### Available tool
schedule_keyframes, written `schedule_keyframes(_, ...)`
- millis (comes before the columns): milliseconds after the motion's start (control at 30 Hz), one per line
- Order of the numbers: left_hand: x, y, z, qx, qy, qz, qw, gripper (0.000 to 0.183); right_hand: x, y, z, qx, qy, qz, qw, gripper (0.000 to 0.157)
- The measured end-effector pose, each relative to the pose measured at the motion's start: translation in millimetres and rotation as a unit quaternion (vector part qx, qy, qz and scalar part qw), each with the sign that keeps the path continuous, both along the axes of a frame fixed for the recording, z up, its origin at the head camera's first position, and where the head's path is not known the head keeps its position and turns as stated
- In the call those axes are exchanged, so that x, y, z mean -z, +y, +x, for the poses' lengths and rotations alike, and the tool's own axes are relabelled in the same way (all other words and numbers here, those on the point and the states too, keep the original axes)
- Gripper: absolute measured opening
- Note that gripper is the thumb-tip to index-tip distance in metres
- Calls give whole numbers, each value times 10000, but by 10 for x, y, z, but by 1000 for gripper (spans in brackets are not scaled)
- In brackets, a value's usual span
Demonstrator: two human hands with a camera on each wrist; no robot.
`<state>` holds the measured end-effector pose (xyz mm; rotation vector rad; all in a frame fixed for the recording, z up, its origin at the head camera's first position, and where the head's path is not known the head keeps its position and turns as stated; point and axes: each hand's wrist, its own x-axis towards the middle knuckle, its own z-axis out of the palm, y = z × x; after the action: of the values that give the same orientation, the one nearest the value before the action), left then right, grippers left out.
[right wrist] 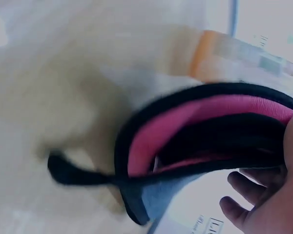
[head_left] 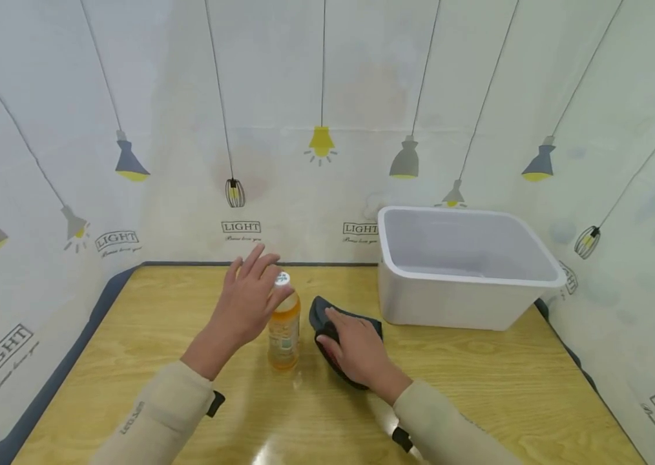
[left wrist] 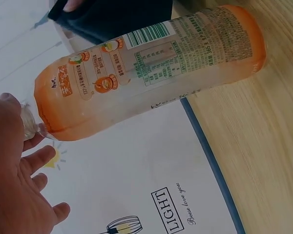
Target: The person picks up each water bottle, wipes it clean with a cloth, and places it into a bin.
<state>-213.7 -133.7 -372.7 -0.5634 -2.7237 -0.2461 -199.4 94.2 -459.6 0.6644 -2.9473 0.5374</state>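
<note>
A clear bottle of orange drink (head_left: 284, 336) with a white cap stands upright on the table. My left hand (head_left: 244, 302) is at its top, fingers spread and fairly straight, the thumb across the neck. In the left wrist view, the thumb and index finger of that hand (left wrist: 19, 170) lie on either side of the cap. To the right of the bottle, my right hand (head_left: 358, 345) grips a dark blue fabric pouch (head_left: 318, 311). The right wrist view shows the pouch's mouth open, with pink lining (right wrist: 156, 129), black edging and a small black loop (right wrist: 73, 170).
A white plastic bin (head_left: 449, 300) stands at the back right of the wooden table (head_left: 147, 336). Behind it hangs a pale backdrop (head_left: 281, 77) printed with lamps, reaching around both sides. The bottle and pouch stand close together.
</note>
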Motion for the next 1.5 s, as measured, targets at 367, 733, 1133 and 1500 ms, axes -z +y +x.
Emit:
schedule_keyframes(367, 50, 274, -46, 85, 143, 145, 9998, 40, -421, -6, -103, 243, 341, -1258, 9912, 40)
schedule_keyframes(733, -1, 289, -61, 127, -136, -264, 9995, 45, -614, -138, -148, -360, 315, -1386, 9892, 61)
schedule_keyframes(1133, 39, 254, -65, 270, -31, -130, 9995, 44, -566, -261, -137, -132, 820, -94, 9965, 82)
schedule_keyframes(1500, 66, 259, -73, 234, -48, -48, 9997, 46, -467, -215, -86, -42, 874, 224, 9959, 75)
